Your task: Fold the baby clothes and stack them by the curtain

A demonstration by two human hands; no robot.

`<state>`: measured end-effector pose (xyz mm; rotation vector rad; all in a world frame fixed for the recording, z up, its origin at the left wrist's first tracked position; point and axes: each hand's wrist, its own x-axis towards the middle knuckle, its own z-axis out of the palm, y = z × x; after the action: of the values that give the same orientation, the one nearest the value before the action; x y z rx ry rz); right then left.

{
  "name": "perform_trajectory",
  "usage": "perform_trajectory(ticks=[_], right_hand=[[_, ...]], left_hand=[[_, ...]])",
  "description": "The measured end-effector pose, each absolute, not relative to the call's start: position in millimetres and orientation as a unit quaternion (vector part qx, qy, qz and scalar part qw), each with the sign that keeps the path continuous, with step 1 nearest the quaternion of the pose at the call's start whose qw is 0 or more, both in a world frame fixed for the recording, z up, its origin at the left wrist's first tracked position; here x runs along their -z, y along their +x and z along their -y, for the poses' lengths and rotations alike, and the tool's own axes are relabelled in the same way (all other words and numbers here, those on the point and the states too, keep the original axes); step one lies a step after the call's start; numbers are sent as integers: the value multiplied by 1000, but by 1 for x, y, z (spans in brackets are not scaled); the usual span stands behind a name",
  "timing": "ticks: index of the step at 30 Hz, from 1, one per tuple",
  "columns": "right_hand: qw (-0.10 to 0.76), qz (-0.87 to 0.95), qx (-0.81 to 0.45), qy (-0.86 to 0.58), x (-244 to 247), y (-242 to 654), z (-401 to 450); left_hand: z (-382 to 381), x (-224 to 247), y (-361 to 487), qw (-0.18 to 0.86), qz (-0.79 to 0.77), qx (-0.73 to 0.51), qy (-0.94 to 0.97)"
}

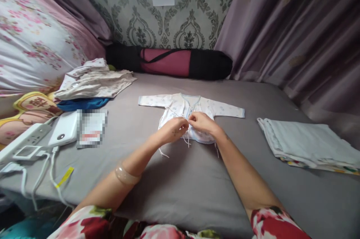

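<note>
- Directly under and just beyond both hands lies a small white long-sleeved garment with faint pale-blue print and blue edging (176,111). Its long axis, cuff to cuff, runs crosswise to the forearms; the neckline faces away from the person.
- Both hands meet over the garment's middle, about equally near; one sleeve extends past each hand.
- Left hand (174,129): fingertips drawn into a narrow pinch, apparently on one of the thin white cord-like ties (188,142); the strand is too fine to confirm.
- Right hand (203,122): likewise narrowed, fingertips almost meeting the left's, apparently on a tie. Loose tie ends trail toward the person.
- Fabric of the garment: thin, soft, apparently cotton; laid flat, slightly rumpled near the hands.
- Beneath all: a smooth grey cloth sheet (182,188), lightly creased.
- Right of the hands: a flat folded stack of white cloth (312,139).
- Left of the hands: a glossy white plastic power bank (66,128); farther left, a white power strip (30,138).
- Beyond, to the left: a crumpled pale clothing pile (97,81).
- Straight beyond: a long cylindrical black-and-maroon fabric bag (168,62), lying crosswise.
</note>
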<state>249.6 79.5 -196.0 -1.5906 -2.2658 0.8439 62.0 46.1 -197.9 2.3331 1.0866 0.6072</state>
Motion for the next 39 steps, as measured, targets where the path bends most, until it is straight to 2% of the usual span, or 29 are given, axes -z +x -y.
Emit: perform_trajectory(ticks=[4,7,14,17,19,24,27,34,39], right_hand=[[73,777,-248,-574,197,248,-67],[41,779,-236,-579,195,247,-61],[27,769,-202,-606,189,243,-61],[75,752,-252,-605,194,248,-68],[123,714,-336,-602,196,254,-75],[289,512,-573,-571,186,264,-85],[336,412,-645,-549,178,263,-85],[376,338,-680,-530,176,253,-83],[425,307,-659,-540,178,240,-80]], left_hand=[[-47,217,70,180,-470,-198,841],[-49,223,62,172,-494,-193,830],[-51,229,57,156,-518,-240,806],[-52,226,59,187,-543,-248,780],[-53,223,60,226,-568,-269,744],[-56,217,60,319,-566,-374,662],[-54,215,64,372,-523,-387,662],[-44,215,79,308,-495,-325,745],[-34,213,83,225,-380,-195,876]])
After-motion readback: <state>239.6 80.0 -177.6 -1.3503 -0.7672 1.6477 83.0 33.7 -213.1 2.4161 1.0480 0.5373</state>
